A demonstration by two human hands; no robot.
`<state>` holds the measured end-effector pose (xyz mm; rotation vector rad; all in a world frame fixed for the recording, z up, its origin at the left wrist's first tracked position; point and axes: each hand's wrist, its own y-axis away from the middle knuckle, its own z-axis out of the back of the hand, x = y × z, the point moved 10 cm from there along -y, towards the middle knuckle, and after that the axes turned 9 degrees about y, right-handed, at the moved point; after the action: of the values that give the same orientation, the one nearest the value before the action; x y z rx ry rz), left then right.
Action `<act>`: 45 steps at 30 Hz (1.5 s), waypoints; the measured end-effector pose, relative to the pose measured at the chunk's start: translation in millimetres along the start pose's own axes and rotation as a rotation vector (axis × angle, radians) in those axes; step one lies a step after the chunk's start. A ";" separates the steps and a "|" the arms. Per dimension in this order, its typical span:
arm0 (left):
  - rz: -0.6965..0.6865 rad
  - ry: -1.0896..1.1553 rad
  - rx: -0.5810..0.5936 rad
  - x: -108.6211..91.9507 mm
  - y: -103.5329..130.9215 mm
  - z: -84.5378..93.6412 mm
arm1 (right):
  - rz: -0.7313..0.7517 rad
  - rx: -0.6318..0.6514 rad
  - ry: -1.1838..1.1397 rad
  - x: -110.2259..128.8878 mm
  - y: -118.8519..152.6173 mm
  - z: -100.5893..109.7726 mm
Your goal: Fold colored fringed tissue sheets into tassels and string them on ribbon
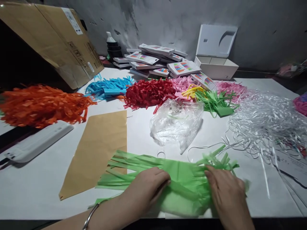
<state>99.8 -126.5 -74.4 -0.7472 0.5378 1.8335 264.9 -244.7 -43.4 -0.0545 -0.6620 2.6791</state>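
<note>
Green fringed tissue paper (pixel 178 171) lies across the front of the white table, with cut strips at its left and right ends. My left hand (pixel 151 185), a silver bangle on its wrist, is closed on the middle of the sheet, fingers curled over a fold. At the right end my right hand (pixel 223 188) grips the tissue near the bunched strips, its fingers bent over the edge. Behind the tissue rests a crumpled clear plastic bag (pixel 176 123). A brown paper sheet (pixel 100 143) lies partly under the left strips.
Orange (pixel 45 103), blue (pixel 110 87) and red fringe piles (pixel 150 92) line the back, beside pink, yellow and green ones. Silver strands (pixel 268 118) spread at right. Flat boxes (pixel 155 60), an open white box (pixel 216 67), a carton (pixel 52 41) and a white device (pixel 38 142) also stand around.
</note>
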 end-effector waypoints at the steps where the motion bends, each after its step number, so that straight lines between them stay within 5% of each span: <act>1: 0.012 0.000 -0.001 0.7 -0.6 0.9 | -0.065 -0.065 0.123 -12.5 0.2 8.3; 3: 0.021 0.001 -0.013 1.4 -1.6 2.6 | -0.152 -0.215 0.268 -23.9 2.4 31.3; 5: 0.016 0.001 -0.018 1.5 -2.7 2.2 | -0.071 -0.290 0.154 -9.1 1.8 45.9; 8: 0.003 0.014 -0.041 1.1 -3.8 3.5 | 0.299 -0.148 -0.242 47.7 0.7 39.5; 10: 0.007 0.039 -0.053 1.2 -3.5 5.5 | 0.401 0.038 -0.397 70.4 2.9 19.9; 15: 0.117 0.067 -0.017 10.6 -2.9 7.2 | 0.170 0.335 -0.457 50.7 3.6 -35.1; 21: 0.230 -0.117 0.000 25.0 -15.2 12.3 | 0.016 0.440 -0.232 38.5 -6.3 -59.6; 24: 0.269 -0.183 0.010 28.9 -21.3 16.2 | 0.043 0.355 -0.054 41.1 -16.7 -53.7; 30: 0.264 -0.229 -0.027 35.4 -29.2 17.1 | 0.416 -0.124 -0.095 80.0 -15.0 6.2; 33: 0.258 -0.247 -0.041 39.2 -31.7 17.6 | 0.534 -0.132 -0.237 94.8 -4.0 9.1; 38: 0.229 -0.289 -0.108 25.2 -23.6 33.8 | 0.517 -0.137 -0.225 97.2 -0.5 0.7; 41: -0.026 -0.372 -0.213 -10.2 -14.2 37.2 | 0.426 -0.146 -0.301 90.5 -6.2 5.5; 45: -0.382 -0.478 -0.303 -41.2 2.6 16.7 | 0.382 -0.097 -0.360 94.3 -9.5 7.0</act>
<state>104.4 -143.2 -33.4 -0.5330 -0.1870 1.6651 179.9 -205.1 -27.9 0.3140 -0.9770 3.0534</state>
